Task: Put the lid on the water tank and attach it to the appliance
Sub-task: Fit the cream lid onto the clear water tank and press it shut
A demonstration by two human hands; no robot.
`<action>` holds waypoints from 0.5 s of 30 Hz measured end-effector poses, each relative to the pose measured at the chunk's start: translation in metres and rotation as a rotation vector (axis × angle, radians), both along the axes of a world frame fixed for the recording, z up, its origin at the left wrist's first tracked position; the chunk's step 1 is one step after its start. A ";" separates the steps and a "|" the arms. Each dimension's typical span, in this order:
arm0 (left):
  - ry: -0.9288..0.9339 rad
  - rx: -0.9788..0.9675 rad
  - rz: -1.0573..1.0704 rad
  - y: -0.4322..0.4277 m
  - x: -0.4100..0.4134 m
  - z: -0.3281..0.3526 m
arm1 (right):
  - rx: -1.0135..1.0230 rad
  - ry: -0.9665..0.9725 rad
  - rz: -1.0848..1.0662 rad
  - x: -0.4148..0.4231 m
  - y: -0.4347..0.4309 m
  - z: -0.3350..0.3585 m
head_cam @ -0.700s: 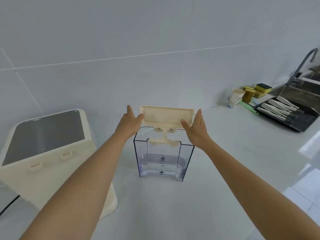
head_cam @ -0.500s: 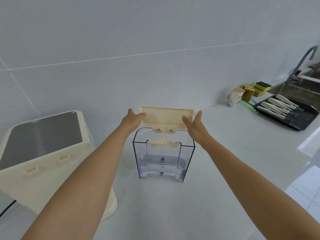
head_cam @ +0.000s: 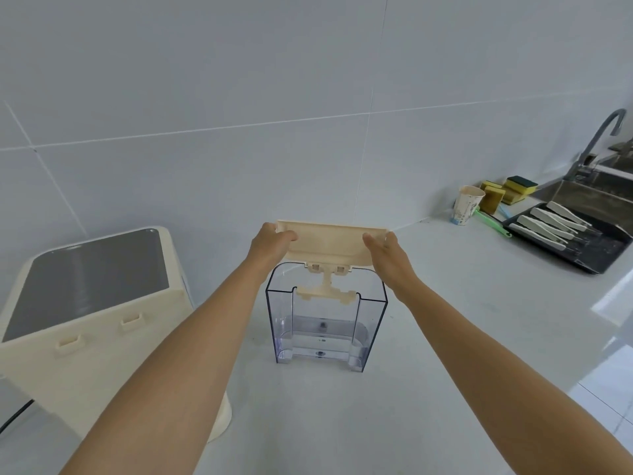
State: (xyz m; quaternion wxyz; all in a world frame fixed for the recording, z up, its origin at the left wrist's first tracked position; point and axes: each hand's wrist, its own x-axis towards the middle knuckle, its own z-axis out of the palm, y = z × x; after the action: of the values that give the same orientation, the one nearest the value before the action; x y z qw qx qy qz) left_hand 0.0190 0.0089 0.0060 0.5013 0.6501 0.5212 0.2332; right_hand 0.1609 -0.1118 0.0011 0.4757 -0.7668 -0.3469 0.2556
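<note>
A cream lid (head_cam: 329,242) is held level just above the clear water tank (head_cam: 324,320), which stands upright on the white counter with a little water at its bottom. My left hand (head_cam: 271,246) grips the lid's left end and my right hand (head_cam: 388,257) grips its right end. The lid's hanging T-shaped piece reaches down into the tank's front notch. The cream appliance (head_cam: 92,320) with a dark glossy top stands to the left of the tank.
A paper cup (head_cam: 466,204), yellow sponges (head_cam: 507,190) and a black tray (head_cam: 579,241) of white utensils lie at the back right. Beyond them are a sink and faucet (head_cam: 596,142). The counter's edge runs along the right. A tiled wall rises behind.
Both hands have lowered the lid slightly toward the tank's top, and my fingers have closed further over the lid's ends. The tank and appliance have stayed in place.
</note>
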 end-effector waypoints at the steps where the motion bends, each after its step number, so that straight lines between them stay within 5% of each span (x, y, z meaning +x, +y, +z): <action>1: 0.004 0.020 0.001 -0.003 -0.001 -0.001 | 0.003 -0.008 0.000 -0.001 -0.002 0.001; 15: -0.034 0.189 0.071 -0.051 -0.024 -0.018 | 0.055 -0.124 -0.025 -0.025 -0.042 -0.019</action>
State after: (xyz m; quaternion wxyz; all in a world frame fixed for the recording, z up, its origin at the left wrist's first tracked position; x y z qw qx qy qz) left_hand -0.0048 -0.0423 -0.0117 0.4380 0.6715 0.5112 0.3099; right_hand 0.1360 -0.1537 -0.0174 0.4773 -0.7721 -0.3730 0.1921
